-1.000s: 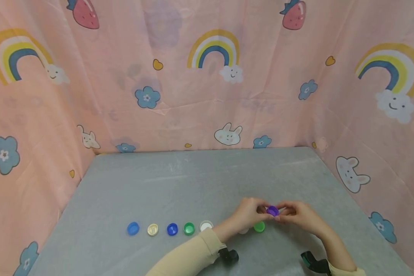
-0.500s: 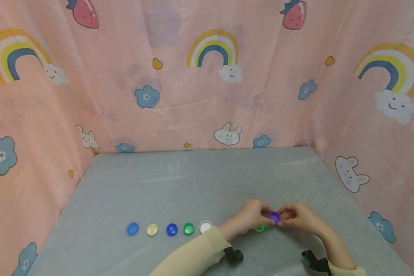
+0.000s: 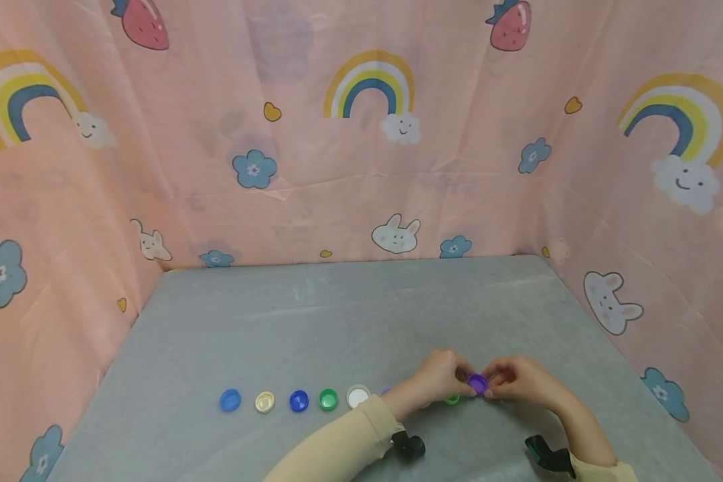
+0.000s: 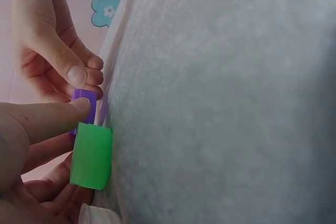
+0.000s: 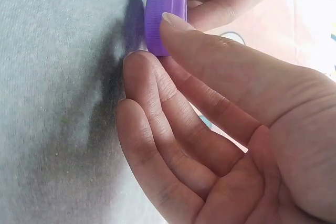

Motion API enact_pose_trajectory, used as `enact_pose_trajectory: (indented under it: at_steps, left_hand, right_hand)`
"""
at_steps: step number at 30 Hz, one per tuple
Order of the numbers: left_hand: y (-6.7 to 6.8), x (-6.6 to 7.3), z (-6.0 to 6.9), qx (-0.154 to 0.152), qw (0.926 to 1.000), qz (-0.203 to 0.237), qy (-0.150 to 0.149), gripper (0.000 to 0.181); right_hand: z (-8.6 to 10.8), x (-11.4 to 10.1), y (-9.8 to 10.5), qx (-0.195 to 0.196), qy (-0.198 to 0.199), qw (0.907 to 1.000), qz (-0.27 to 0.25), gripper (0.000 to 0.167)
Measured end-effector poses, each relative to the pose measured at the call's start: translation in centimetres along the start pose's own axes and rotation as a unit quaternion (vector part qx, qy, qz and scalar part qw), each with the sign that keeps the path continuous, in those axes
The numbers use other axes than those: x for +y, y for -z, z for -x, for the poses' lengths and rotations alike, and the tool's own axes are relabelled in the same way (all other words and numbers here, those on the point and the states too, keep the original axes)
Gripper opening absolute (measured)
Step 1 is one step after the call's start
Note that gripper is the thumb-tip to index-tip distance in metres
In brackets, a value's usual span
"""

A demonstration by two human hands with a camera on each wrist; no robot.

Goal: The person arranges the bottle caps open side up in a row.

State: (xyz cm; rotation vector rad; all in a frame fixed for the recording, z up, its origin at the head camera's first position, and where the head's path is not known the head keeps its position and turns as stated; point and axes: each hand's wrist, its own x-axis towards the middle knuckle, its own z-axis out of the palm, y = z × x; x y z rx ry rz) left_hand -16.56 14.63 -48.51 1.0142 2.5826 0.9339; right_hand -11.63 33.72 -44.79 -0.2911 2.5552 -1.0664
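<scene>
My left hand (image 3: 440,375) and right hand (image 3: 521,380) meet at a purple bottle cap (image 3: 477,383), low over the grey table. Each hand pinches one side of it; in the right wrist view the right thumb presses on the ribbed side of the purple cap (image 5: 155,22). The cap's hollow side shows in the head view. Just left of it lies a bright green cap (image 3: 452,400), partly covered by the left hand; the left wrist view has this green cap (image 4: 92,156) close beside the left fingers. A whitish cap (image 4: 98,215) shows at that view's bottom edge.
A row of caps runs leftward along the table (image 3: 337,321): white (image 3: 358,396), green (image 3: 328,399), dark blue (image 3: 298,400), gold (image 3: 264,402) and light blue (image 3: 229,399). My left forearm hides part of the row. A pink patterned curtain (image 3: 313,201) surrounds the table.
Both hands have lowered slightly toward the table with the purple cap between them, first shifting a little right. The left hand now covers more of the bright green cap.
</scene>
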Motion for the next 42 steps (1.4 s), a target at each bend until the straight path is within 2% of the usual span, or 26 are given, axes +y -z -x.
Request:
enact_pose_trajectory:
  at_steps: [9, 19, 26, 30, 33, 37, 40, 42]
  left_hand:
    - [-0.1, -0.2, -0.1, -0.008, 0.9997, -0.023, -0.006, 0.026]
    - [-0.1, -0.2, -0.1, -0.013, 0.9992, -0.034, -0.017, 0.027]
    - [-0.1, 0.0, 0.1, -0.014, 0.9996, -0.024, -0.011, 0.027]
    - [0.3, -0.2, 0.3, -0.013, 0.9992, 0.037, 0.009, 0.029]
    - [1.3, -0.6, 0.5, -0.005, 0.9975, 0.07, 0.009, 0.033]
    - [3.6, -1.7, 1.1, 0.016, 0.9973, 0.071, -0.008, 0.037]
    - [5.7, -2.9, 1.9, 0.046, 0.9959, 0.077, -0.001, 0.039]
    - [7.1, -3.7, 2.6, 0.081, 0.9949, 0.06, 0.009, 0.04]
  right_hand:
    - [-0.1, 0.1, 0.0, -0.006, 0.01, 0.9999, -0.001, 0.03]
    - [0.1, 0.1, 0.3, -0.023, 0.004, 0.9993, -0.03, 0.029]
    - [0.2, 0.2, 0.4, -0.026, -0.007, 0.9988, -0.042, 0.032]
    - [-0.1, 0.0, 0.6, -0.03, -0.01, 0.9985, -0.045, 0.033]
    - [-0.4, -0.7, 0.8, -0.013, -0.016, 0.9994, -0.027, 0.035]
    - [-1.2, -2.0, 0.9, 0.03, -0.002, 0.9995, 0.011, 0.039]
    - [-2.1, -3.1, 0.7, 0.073, 0.011, 0.9963, 0.044, 0.044]
    - [-2.8, -3.9, 0.6, 0.11, 0.004, 0.9916, 0.068, 0.052]
